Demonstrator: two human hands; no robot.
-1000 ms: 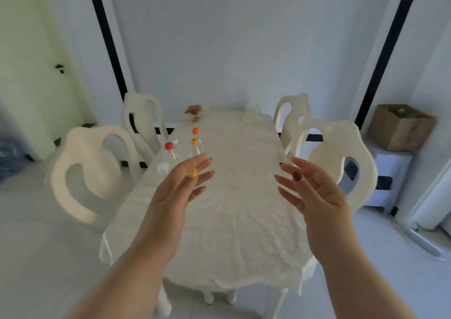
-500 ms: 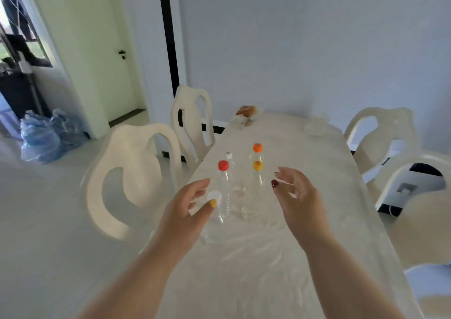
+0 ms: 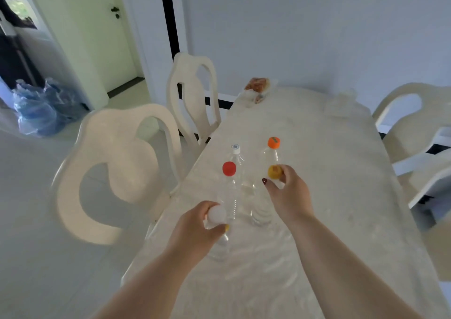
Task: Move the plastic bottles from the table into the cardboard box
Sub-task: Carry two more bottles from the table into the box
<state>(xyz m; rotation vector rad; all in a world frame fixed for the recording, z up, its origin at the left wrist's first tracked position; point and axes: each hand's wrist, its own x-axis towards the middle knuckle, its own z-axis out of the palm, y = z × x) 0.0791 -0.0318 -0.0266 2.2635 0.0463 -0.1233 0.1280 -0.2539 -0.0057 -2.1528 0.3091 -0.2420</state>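
Several clear plastic bottles stand upright near the left edge of the white table. My left hand is closed around the neck of the nearest bottle, the white-capped bottle. My right hand grips the neck of the yellow-capped bottle. Between and behind them stand a red-capped bottle, a small white-capped bottle and an orange-capped bottle, all untouched. The cardboard box is out of view.
White chairs stand close along the table's left side, and others on its right. A wrapped food item lies at the table's far end. Blue plastic bags sit on the floor by a doorway at left.
The view has swung left and closer to the table. Both hands moved forward from open in the air to closing on two bottle necks.
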